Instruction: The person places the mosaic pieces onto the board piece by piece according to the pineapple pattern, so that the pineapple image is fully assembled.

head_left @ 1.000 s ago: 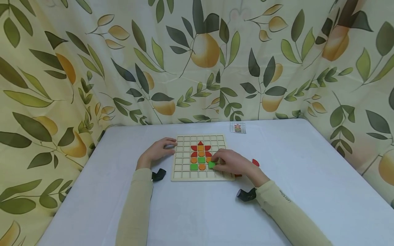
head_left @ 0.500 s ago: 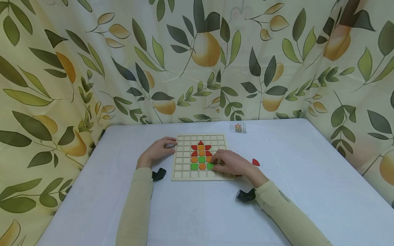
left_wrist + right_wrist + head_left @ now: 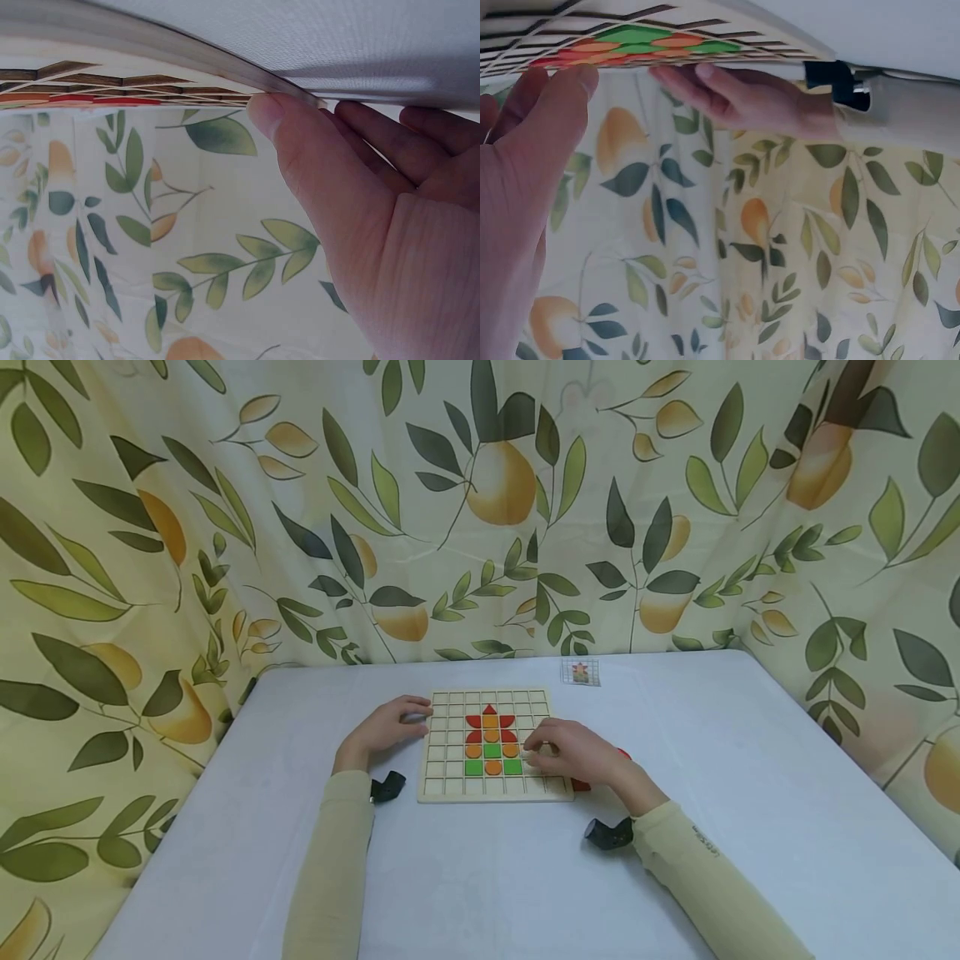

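A wooden grid board (image 3: pixel 442 772) lies on the white table. On it is a figure of red, orange and green pieces, with a green square (image 3: pixel 513 767) at the right end of its bottom row. My right hand (image 3: pixel 536 747) rests on the board just right of that square, fingers relaxed and holding nothing. My left hand (image 3: pixel 412 714) rests on the board's left edge, with the thumb (image 3: pixel 266 120) against the rim. The right wrist view shows the board (image 3: pixel 525 34) and the left hand (image 3: pixel 735 94) from the side.
A loose red piece (image 3: pixel 624 754) peeks out behind my right hand, and another (image 3: pixel 581 787) lies by the board's right corner. A small pattern card (image 3: pixel 580 672) sits at the back. Leaf-print curtains close in the table (image 3: pixel 480 877) on three sides.
The right hand set the green square into its cell beside the bottom orange circle, let go and drew back slightly to the right. The left hand stayed put.
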The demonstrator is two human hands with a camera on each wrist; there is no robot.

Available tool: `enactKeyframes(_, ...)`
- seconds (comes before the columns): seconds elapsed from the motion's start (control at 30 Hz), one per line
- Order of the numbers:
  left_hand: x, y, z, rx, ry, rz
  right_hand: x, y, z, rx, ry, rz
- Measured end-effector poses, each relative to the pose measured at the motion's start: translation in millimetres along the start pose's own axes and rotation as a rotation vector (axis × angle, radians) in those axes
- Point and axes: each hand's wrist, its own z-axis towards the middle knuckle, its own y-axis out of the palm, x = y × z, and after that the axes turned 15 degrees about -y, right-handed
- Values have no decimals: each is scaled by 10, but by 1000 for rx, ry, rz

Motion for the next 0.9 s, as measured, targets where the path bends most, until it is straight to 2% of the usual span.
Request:
enactKeyframes(0.2,-8,-4,3,0,15,-5,176,-144,-216,-3,105,-7)
enactKeyframes(0.33,-11,-1,1,-1,0,-11,312,-227,-351,-10,156,-46)
enactKeyframes(0.6,-13,-2,9,1,24,5,413,-292,-467,-75,124,-8)
enactKeyframes(0.9,-9,2,4,-1,1,-10,454,-244,-453,-66,78,-22)
